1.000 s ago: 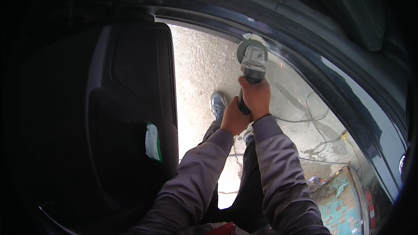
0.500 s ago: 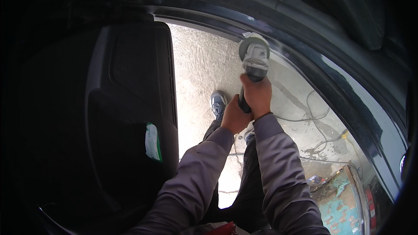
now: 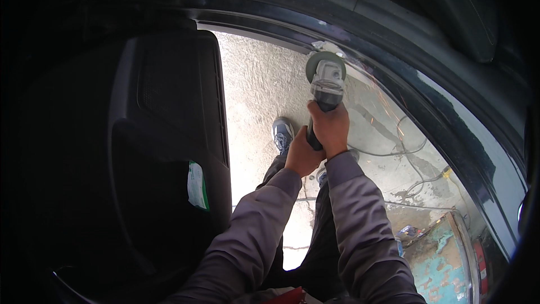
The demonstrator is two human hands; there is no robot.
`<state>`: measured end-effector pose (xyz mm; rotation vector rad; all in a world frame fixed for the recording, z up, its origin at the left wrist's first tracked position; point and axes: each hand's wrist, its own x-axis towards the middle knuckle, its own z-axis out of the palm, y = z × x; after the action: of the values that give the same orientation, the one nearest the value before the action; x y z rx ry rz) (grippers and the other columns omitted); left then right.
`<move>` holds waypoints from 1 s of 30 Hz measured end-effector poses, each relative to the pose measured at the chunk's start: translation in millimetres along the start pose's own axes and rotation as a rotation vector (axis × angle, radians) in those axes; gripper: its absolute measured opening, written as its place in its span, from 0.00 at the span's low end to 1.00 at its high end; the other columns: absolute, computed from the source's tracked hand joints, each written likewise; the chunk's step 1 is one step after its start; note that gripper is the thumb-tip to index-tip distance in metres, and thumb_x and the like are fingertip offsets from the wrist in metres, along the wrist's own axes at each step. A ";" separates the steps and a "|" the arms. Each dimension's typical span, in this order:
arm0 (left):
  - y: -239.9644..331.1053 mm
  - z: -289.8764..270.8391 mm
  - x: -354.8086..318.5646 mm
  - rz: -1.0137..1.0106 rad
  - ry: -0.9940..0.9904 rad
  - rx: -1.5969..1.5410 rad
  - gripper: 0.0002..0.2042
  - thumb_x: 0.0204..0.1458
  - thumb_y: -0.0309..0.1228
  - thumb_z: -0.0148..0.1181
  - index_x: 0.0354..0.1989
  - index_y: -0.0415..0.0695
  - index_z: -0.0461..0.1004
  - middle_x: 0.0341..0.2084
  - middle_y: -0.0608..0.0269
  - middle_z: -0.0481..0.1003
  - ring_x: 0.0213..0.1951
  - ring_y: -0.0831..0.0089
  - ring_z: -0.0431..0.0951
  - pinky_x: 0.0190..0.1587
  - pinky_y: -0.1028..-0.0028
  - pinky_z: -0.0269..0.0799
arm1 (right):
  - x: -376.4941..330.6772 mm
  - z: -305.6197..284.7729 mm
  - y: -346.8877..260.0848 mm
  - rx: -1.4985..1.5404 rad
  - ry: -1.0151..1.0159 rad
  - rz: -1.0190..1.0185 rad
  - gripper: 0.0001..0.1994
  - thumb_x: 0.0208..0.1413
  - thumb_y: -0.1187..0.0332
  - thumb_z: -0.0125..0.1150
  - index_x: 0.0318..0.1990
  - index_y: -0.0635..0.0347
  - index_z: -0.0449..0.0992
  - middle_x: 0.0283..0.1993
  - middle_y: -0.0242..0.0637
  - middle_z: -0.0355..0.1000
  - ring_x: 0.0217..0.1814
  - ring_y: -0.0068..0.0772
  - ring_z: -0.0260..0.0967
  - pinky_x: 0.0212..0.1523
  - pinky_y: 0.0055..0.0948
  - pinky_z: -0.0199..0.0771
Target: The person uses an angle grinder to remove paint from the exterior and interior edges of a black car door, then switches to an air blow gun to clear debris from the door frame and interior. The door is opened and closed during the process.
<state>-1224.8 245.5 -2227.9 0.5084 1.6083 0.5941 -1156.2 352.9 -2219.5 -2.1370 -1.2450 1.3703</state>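
Observation:
Both of my hands grip an angle grinder [image 3: 327,87] with a light grey head and a dark body. My right hand [image 3: 332,126] is wrapped round the body just behind the head. Lower and to the left, my left hand [image 3: 304,154] closes on the rear handle. The round greenish disc [image 3: 313,67] lies by the sill of a dark car body [image 3: 360,50], at a patch of bare, pale metal [image 3: 329,48]. Whether the disc touches the metal is hard to see. Orange sparks [image 3: 382,97] fly off to the right of the grinder.
An open black car door [image 3: 169,90] stands on the left, a white and green paper [image 3: 197,186] in its pocket. Cables [image 3: 413,152] trail over the concrete floor [image 3: 253,73]. At the lower right is a worn turquoise board [image 3: 439,264]. My shoe [image 3: 282,134] is below the grinder.
The grinder and both hands have shifted slightly toward me and to the left. Sparks now show to the right of the disc. My grip is the same.

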 end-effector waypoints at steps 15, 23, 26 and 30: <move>-2.4 -0.4 -4.0 0.035 0.028 -0.065 0.28 0.43 0.36 0.80 0.50 0.36 0.73 0.41 0.47 0.83 0.46 0.55 0.85 0.49 0.60 0.78 | -2.4 -1.8 -22.0 -0.067 -0.058 0.073 0.28 0.50 0.50 0.74 0.43 0.71 0.81 0.40 0.59 0.82 0.45 0.60 0.83 0.46 0.48 0.79; 17.9 -6.9 -6.3 0.025 0.049 -0.028 0.28 0.44 0.36 0.79 0.49 0.35 0.72 0.40 0.44 0.83 0.46 0.49 0.85 0.48 0.57 0.78 | 1.9 -4.7 -35.9 -0.034 -0.081 0.080 0.29 0.50 0.49 0.74 0.42 0.74 0.80 0.39 0.60 0.82 0.45 0.61 0.82 0.46 0.48 0.78; 20.7 -6.0 -7.2 0.019 0.058 -0.044 0.28 0.45 0.36 0.78 0.49 0.35 0.72 0.40 0.43 0.83 0.46 0.45 0.85 0.48 0.56 0.78 | 2.6 -5.8 -38.7 -0.067 -0.082 0.075 0.29 0.50 0.49 0.74 0.42 0.74 0.80 0.39 0.59 0.82 0.45 0.60 0.83 0.45 0.48 0.78; 18.0 -4.1 -3.9 0.037 0.049 -0.041 0.27 0.45 0.36 0.78 0.49 0.35 0.72 0.39 0.42 0.82 0.45 0.44 0.85 0.47 0.55 0.78 | 6.3 -6.7 -37.1 -0.050 -0.090 0.067 0.28 0.50 0.50 0.74 0.42 0.73 0.80 0.39 0.60 0.82 0.46 0.63 0.82 0.46 0.49 0.78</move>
<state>-1228.7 256.5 -2213.0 0.4975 1.6326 0.6709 -1168.0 380.5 -2195.7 -2.1916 -1.2640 1.4930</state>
